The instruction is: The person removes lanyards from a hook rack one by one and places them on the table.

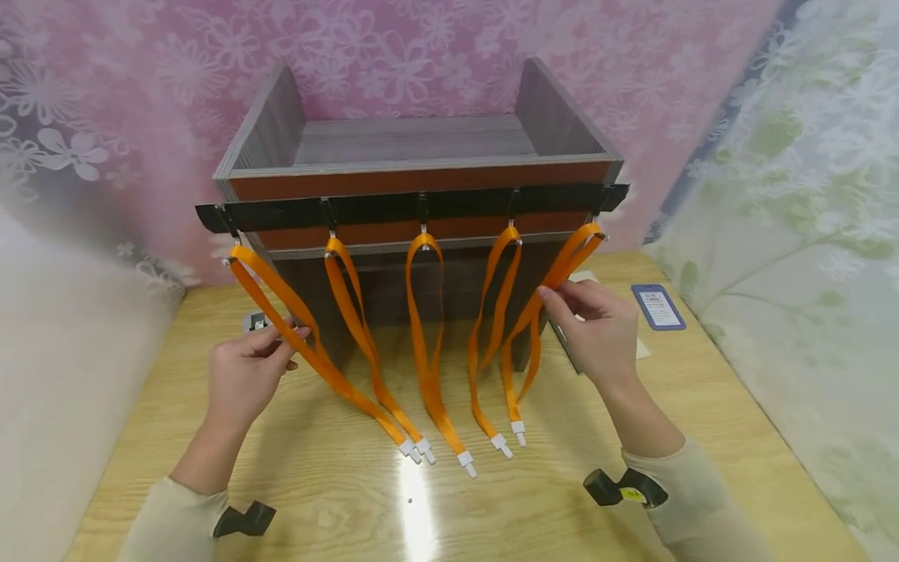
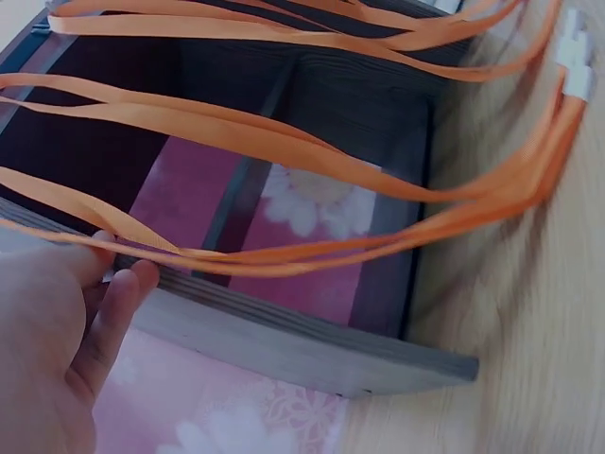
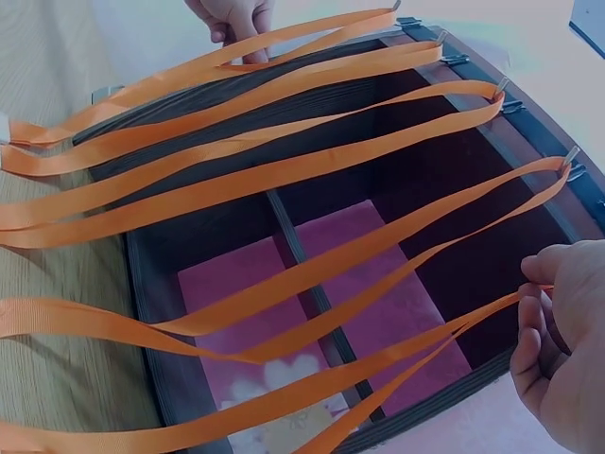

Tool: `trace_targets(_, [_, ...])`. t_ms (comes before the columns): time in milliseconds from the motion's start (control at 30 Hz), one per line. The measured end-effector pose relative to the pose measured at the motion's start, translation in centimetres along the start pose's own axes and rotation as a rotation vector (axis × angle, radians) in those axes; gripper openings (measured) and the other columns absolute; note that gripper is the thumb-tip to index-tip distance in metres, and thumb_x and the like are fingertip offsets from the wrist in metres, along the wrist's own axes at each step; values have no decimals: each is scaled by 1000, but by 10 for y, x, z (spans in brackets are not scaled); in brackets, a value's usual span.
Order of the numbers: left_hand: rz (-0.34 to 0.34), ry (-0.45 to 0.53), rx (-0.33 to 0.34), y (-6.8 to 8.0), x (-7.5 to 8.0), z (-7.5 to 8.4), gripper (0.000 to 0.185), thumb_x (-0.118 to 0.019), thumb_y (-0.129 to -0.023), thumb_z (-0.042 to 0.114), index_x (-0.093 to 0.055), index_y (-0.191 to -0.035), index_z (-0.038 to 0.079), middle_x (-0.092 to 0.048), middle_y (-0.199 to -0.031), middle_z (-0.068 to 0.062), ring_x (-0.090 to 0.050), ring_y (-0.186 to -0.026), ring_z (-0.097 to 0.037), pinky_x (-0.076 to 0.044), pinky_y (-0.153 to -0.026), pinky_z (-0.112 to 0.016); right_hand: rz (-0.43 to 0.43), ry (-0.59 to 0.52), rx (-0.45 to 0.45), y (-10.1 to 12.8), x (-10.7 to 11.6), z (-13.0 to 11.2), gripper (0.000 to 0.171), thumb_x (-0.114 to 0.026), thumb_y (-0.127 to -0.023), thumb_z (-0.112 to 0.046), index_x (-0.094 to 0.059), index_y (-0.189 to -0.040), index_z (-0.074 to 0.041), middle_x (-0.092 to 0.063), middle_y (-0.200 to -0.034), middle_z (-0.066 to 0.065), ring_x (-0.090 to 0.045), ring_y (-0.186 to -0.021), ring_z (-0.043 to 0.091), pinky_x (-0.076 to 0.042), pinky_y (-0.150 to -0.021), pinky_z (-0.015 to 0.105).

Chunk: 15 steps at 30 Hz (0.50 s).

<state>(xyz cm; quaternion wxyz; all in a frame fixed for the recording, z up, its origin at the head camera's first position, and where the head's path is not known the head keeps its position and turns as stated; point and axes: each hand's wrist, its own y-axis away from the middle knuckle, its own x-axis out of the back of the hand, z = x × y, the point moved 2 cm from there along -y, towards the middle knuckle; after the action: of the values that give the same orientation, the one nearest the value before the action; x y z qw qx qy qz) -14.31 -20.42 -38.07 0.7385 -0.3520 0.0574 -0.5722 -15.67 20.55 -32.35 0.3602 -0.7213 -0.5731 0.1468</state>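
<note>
- Lanyards of flat orange woven ribbon, five of them, hang as long loops from small metal hooks on a black strip (image 1: 414,207) across the front of a dark grey wooden shelf box (image 1: 421,144); their white plastic end clips (image 1: 467,463) lie on the pale wood-grain tabletop (image 1: 337,499).
- Left hand (image 1: 246,375) pinches the leftmost orange lanyard (image 1: 309,351) between thumb and forefinger partway down its length; the ribbon's long axis runs from its hook at upper left down and to the right, towards the clips near the middle of the tabletop.
- Right hand (image 1: 597,332) pinches the rightmost orange lanyard (image 1: 562,273) high up, just below its hook; from the fingers (image 1: 551,297) the ribbon rises up and right to the hook and drops down and left to its clip.
- Each hand is nearest to its own outer loop; the three middle loops hang untouched between them.
- Head view alone shows a blue card holder (image 1: 658,306) on the tabletop to the right, and the clips all together.
- Right wrist view shows the shelf's open compartments behind the ribbons and the hooks (image 3: 571,157) in a row, with the other hand at the far end.
- Left wrist view shows the left fingers (image 2: 113,312) closed on the ribbon beside the box's side wall, though blurred.
</note>
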Motion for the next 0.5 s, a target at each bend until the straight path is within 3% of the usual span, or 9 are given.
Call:
trace_targets(233, [71,103,71,-1,-7,3,16,-75,-84,-7,-78,-99,-6,-73,-89,18,-68,-61,4,-56,-53,-16,7,-8,-28,-1,-2,2,7,-77,-83,3,-75,-83,10,-68,-75,-13,-61,-64,1,-50,-60,11])
trace_targets(400, [65,35,187,-2,-2,8,13,-76,-84,0,-80,-97,-2,-71,-76,25,-67,-56,1,-56,-54,-16,9,-37,-65,0,-3,3,5,-75,-85,3,-75,-83,7,-68,-75,-14,-61,-62,3,-50,-56,12])
trace_targets(500, [71,-14,172,-4,-4,11,12,-78,-83,1,-81,-94,-1,-68,-72,29,-65,-54,4,-53,-52,-12,4,-28,-106,-1,2,2,5,-74,-86,2,-75,-83,6,-68,-73,-14,-61,-60,3,-50,-55,13])
